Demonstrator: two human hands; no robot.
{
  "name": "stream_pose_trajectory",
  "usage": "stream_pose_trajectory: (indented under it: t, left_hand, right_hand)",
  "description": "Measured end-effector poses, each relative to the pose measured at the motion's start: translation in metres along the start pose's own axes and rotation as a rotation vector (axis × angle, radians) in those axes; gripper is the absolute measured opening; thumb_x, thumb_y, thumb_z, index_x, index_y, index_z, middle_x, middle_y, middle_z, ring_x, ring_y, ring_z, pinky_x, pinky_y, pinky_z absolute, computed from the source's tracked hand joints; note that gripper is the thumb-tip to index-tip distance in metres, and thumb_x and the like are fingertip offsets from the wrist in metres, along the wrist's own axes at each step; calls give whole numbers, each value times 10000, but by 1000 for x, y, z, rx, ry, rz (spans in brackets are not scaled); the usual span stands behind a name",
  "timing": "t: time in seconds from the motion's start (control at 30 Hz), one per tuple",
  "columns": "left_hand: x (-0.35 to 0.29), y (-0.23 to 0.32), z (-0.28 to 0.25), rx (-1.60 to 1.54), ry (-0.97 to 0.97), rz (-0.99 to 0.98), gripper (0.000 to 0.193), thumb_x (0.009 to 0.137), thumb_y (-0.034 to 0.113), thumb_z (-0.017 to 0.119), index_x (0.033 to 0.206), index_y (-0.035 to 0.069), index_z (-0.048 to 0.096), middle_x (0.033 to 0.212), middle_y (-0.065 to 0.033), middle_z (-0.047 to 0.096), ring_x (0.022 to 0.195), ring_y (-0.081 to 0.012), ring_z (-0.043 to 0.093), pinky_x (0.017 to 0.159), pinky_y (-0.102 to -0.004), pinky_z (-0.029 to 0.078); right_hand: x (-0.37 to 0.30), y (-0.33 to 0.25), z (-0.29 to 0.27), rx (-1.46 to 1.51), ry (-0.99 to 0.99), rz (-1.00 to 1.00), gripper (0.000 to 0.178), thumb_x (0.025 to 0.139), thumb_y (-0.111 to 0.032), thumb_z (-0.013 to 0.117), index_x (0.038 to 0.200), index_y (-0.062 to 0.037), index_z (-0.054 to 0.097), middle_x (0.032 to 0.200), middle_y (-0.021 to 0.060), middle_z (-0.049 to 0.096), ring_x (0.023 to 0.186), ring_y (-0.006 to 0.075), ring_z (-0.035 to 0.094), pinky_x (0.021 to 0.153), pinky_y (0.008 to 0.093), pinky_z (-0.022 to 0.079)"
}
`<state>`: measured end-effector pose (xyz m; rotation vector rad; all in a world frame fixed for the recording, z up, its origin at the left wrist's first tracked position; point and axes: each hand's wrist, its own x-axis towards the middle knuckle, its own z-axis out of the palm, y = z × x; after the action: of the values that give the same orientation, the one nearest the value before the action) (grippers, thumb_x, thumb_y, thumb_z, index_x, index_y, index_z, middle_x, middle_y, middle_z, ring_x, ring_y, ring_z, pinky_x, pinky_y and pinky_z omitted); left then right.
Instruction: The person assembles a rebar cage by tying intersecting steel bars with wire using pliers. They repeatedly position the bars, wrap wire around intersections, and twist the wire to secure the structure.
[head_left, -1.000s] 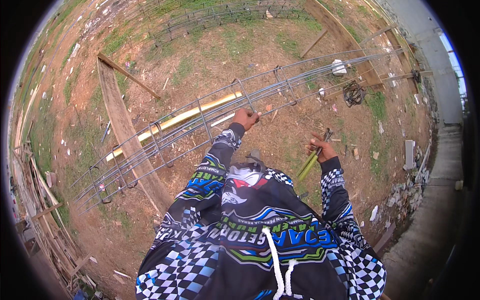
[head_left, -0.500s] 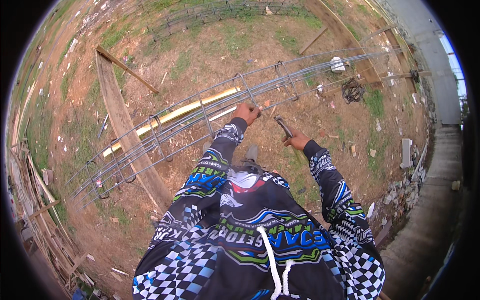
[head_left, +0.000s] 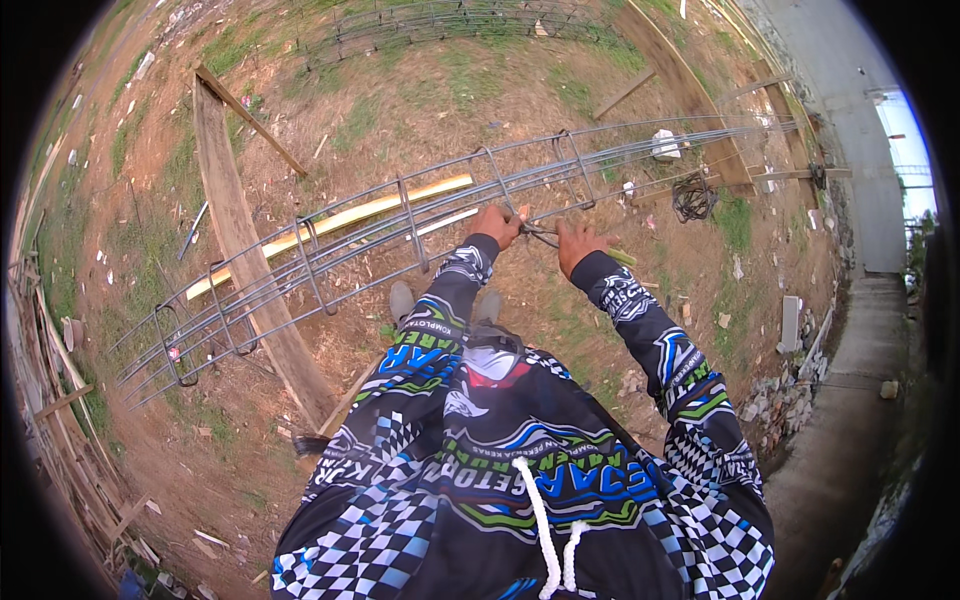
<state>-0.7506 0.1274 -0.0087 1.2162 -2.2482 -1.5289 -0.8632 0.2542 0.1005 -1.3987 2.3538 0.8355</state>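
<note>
In the head view, the long cage of grey steel reinforcing bars and rectangular stirrups [head_left: 330, 265] lay across the bare reddish ground [head_left: 400, 120], its long axis running from lower left to upper right in front of the person, propped on a weathered wooden plank [head_left: 235, 240] with a pale yellow timber strip [head_left: 340, 222] beneath it. Both hands met at one stirrup near the cage's middle. The left hand [head_left: 497, 224] sat right on the bars, its fingers closed around the junction of a stirrup and a long bar. The right hand [head_left: 579, 241] lay just beside it, on the near side of the cage, fingers closed on a thin dark hooked tool with a greenish handle [head_left: 570, 243] whose tip pointed left toward the left hand's grip. The left hand was the nearer to the joint; the tool reached it crosswise to the bars. A dark coil of tie wire [head_left: 692, 197] lay well apart to the right.
</note>
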Motion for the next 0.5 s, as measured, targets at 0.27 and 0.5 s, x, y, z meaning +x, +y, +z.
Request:
stream_pose_trajectory:
  t: [0.27, 0.5]
  left_hand:
    - [-11, 21, -15, 31, -27, -11, 418, 852, 451, 638, 853, 50, 753, 793, -221, 688, 824, -389, 663, 784, -459, 498]
    - [-8, 17, -14, 20, -25, 0, 424, 852, 429, 640, 851, 17, 740, 799, -257, 674, 803, -408, 658, 774, -471, 495]
  right_hand:
    - [-1, -8, 35, -16, 189, 0, 344, 930, -218, 464, 1247, -88, 501, 1074, 197, 649, 1041, 380, 619, 825, 711, 425]
    - [14, 18, 55, 133, 286, -161, 203, 865, -196, 532, 1009, -54, 548, 885, 208, 664, 868, 382, 649, 709, 484, 540]
